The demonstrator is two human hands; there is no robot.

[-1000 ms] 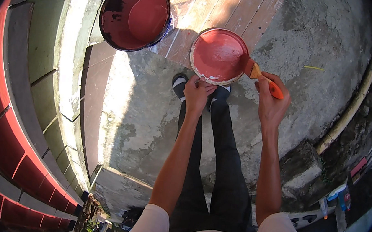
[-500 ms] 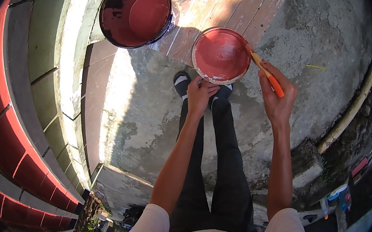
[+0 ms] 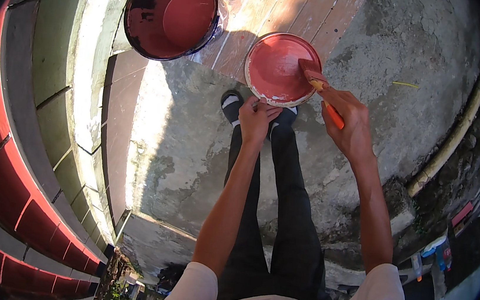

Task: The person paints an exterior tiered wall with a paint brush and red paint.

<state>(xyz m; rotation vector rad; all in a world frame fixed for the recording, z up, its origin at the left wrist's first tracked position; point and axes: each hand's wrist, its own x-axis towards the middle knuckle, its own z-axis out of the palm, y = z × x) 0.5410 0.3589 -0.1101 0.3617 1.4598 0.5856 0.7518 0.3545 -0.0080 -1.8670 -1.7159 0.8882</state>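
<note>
My left hand (image 3: pixel 255 119) grips the near rim of a round tin (image 3: pixel 279 68) that holds red paint, keeping it out in front of me above my shoes. In my right hand (image 3: pixel 346 123) is a paintbrush (image 3: pixel 324 97) with an orange handle. Its bristles dip into the right side of the tin. Both forearms reach up from the lower edge over my black trousers.
A large dark bucket (image 3: pixel 171 12) of red paint stands at the upper left on pale wooden boards (image 3: pixel 280 6). Concrete steps (image 3: pixel 54 69) with red-painted edges (image 3: pixel 5 182) drop away on the left. A pipe (image 3: pixel 453 145) curves along the right of the rough concrete slab.
My right hand has brought the brush from beside the tin's right rim into the paint. The tin has shifted slightly.
</note>
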